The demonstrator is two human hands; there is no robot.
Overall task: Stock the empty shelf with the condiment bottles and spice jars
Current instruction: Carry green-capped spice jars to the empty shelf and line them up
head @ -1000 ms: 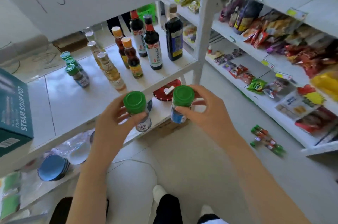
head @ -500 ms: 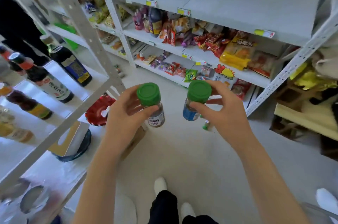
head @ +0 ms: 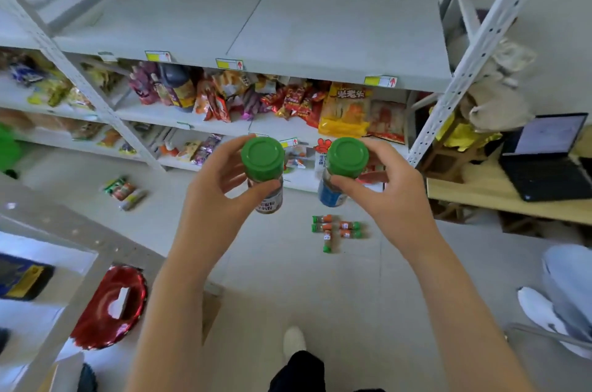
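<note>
My left hand (head: 221,196) grips a spice jar with a green lid and a white label (head: 264,174), held upright at chest height. My right hand (head: 387,196) grips a second green-lidded spice jar with a blue label (head: 341,172), a short gap apart from the first. Straight ahead, above both jars, a wide white shelf (head: 256,29) lies bare, with yellow price tags along its front edge. The condiment bottles are out of view.
Below the bare shelf, snack packets (head: 320,103) fill lower shelves. Small green-capped tubes (head: 336,228) lie on the floor ahead, more at left (head: 125,191). A red plate (head: 109,305) sits low left. A laptop (head: 544,158) rests on a wooden table right; another person's shoe (head: 538,311) is near.
My view has swung right, away from the rack with the bottles, to face the bare white shelf. Both hands have kept their jars, held side by side.
</note>
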